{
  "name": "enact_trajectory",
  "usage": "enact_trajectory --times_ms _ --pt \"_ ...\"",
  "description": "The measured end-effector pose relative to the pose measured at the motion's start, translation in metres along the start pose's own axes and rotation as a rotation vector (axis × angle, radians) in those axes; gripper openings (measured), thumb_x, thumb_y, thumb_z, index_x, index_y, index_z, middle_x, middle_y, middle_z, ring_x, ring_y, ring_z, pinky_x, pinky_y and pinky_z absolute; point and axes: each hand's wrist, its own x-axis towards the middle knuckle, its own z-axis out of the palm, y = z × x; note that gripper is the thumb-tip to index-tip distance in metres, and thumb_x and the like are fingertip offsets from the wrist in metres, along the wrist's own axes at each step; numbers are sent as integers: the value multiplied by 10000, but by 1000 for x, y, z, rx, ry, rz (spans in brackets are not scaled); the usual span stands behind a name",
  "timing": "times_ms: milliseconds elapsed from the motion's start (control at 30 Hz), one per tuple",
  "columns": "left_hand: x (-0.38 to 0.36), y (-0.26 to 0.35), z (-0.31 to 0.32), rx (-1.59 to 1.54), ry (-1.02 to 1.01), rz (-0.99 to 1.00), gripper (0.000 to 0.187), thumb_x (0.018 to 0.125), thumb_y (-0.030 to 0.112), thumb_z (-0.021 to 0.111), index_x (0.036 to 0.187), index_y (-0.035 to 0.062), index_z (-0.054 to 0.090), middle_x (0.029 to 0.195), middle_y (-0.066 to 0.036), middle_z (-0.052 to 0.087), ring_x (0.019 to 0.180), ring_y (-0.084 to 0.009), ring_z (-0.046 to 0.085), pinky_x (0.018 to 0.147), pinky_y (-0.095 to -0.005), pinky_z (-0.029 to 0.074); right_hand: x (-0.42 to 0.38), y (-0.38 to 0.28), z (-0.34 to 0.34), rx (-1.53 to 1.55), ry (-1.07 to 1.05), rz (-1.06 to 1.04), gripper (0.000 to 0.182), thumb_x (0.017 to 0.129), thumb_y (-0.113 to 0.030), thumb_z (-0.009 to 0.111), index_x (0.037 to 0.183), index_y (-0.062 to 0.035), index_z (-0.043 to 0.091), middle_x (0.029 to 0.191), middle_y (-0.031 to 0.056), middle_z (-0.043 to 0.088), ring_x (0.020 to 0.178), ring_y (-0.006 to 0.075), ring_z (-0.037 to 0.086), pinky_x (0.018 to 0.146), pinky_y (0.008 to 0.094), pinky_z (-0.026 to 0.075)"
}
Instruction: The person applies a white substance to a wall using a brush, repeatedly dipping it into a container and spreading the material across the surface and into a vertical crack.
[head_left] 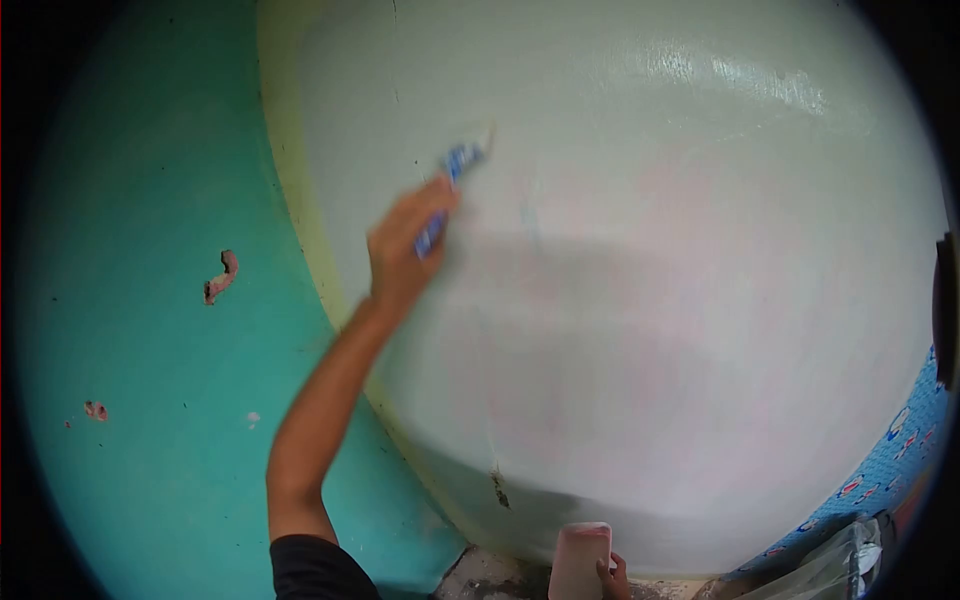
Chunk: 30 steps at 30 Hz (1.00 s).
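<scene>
Raised against the wall, my left hand (405, 240) is closed around the handle of a paintbrush (464, 158) with a blue handle and a blue-and-white band. Its pale bristles point up and right at the white wall (620, 250); motion blur hides whether they touch it. Low in the view, my right hand (615, 577) grips the right side of a pale pink rectangular container (582, 560). The container's lower part is cut off by the frame edge, and most of the right hand's fingers are hidden behind it.
A green wall (150, 340) with chipped patches (222, 278) meets the white one along a yellowish strip (290, 200). Wet-looking shine shows at upper right. A small hole (500, 488) marks the low wall. At lower right are blue patterned material (880, 470) and clear plastic sheeting (835, 565).
</scene>
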Motion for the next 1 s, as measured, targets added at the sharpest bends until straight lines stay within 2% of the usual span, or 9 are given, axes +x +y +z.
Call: enact_trajectory --times_ms 100,200,333,433,500,567,667,833,1000 --pt "-106 59 2 -37 -100 -50 398 707 -97 693 1066 74 706 1106 -145 676 1022 -309 665 835 -365 567 4 15 -12 -8 -102 46 863 870 -605 596 1479 -136 205 1322 263 437 1175 351 481 940 526 461" --pt "-181 133 -17 -225 -396 -127 337 726 -39 722 1032 101 711 1077 -129 668 986 -274 665 781 -334 583 17 38 -24 -4 -9 40 794 887 -528 618 1446 -106 243 1208 229 501 1049 304 542 866 457 488" --pt "-196 185 -20 -584 -807 -396 252 768 -43 696 986 83 700 1030 -87 668 940 -234 666 773 -320 561 21 47 -31 24 88 53 725 904 -450 640 1415 -78 284 1108 195 553 945 257 593 803 389 510" --pt "-173 170 -5 -812 -844 -655 198 800 -20 694 981 59 683 980 -69 671 891 -229 662 772 -312 534 2 3 -29 89 80 115 727 904 -447 638 1421 -77 285 1139 192 514 985 252 568 828 387 496" --pt "-140 145 4 -751 -885 -612 172 826 0 690 992 42 675 953 -88 671 857 -258 655 776 -324 517 -3 -16 -28 148 52 108 734 906 -443 633 1427 -69 277 1144 185 486 980 243 555 831 379 487" --pt "-93 118 9 -617 -814 -516 154 835 15 693 984 55 683 915 -82 674 838 -203 653 743 -301 511 -5 -27 -28 141 46 117 720 915 -430 625 1430 -68 274 1164 192 479 1000 253 554 848 379 482" --pt "-14 78 -3 -570 -740 -692 72 886 70 665 948 59 700 936 -24 697 827 -88 609 677 -270 504 -9 -30 -30 166 42 113 712 921 -420 620 1433 -67 271 1179 199 477 1037 266 548 862 387 479" --pt "89 29 -22 -359 -285 -553 98 870 85 691 955 41 712 881 -39 690 833 -99 619 712 -245 504 -7 -12 -36 156 82 94 707 917 -441 621 1420 -74 287 1117 174 522 995 242 559 843 377 488" --pt "98 15 -5 -259 79 -331 108 852 1 674 959 7 693 943 -59 691 851 -132 635 777 -277 515 -13 -26 -40 145 78 122 701 915 -427 623 1427 -81 292 1177 199 483 1051 269 534 878 397 469"
